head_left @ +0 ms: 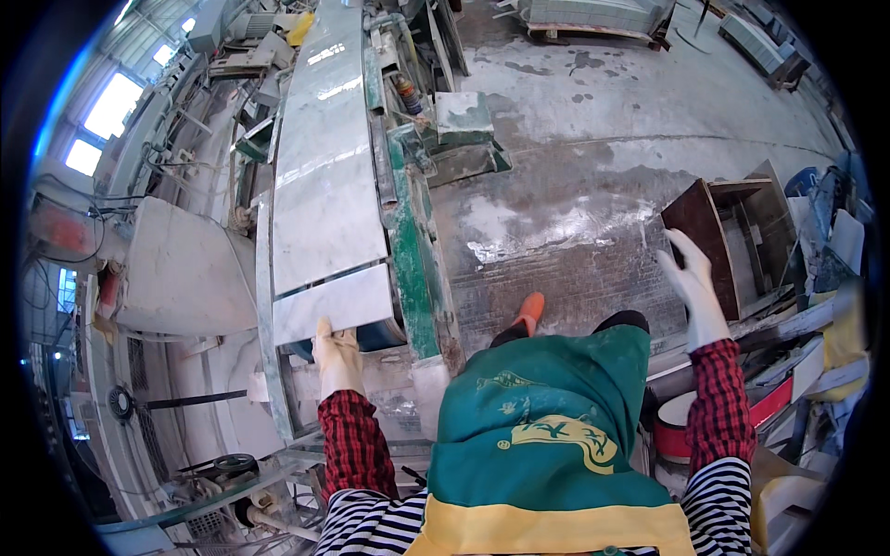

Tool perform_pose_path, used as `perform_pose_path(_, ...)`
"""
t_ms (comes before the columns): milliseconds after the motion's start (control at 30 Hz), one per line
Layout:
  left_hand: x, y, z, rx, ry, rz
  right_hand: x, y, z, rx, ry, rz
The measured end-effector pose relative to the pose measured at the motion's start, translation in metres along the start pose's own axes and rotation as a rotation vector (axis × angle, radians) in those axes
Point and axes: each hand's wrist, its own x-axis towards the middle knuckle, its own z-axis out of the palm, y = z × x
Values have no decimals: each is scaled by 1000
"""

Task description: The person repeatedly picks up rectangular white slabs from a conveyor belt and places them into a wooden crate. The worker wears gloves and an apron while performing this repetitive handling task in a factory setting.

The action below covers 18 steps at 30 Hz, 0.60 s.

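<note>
My left hand (337, 359), in a pale glove, grips the near edge of a white marble tile (336, 304). The thumb lies over the tile's top face and the other fingers are partly hidden at its edge. This tile lies at the near end of a conveyor, above a dark roller (378, 335). Just past a narrow gap, a larger white marble slab (329, 230) rests on the same line. Out to the right, my gloved right hand (691, 281) is in the air with fingers apart and nothing in it.
A green machine frame (409, 264) runs along the conveyor's right side. An open-topped brown box (702, 243) stands beyond my right hand. Near my right forearm is a red-sided round container (674, 428). The floor (556, 232) is wet; stacked slabs (593, 17) stand far off.
</note>
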Motion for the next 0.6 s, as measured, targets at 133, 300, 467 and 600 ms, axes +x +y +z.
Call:
perform_pose_path(133,11,-15,10,38,113,6,-44,85,-53,-31,28,300)
perform_pose_path(300,21,-16,11,80,76,13,-119,197,-91,233,142,535)
perform_pose_path(467,23,-15,9,87,111,-5,-173,202,-101,172,170,662)
perform_pose_path(600,23,-14,14,99,123,-1,-197,196,-101,241,194,720)
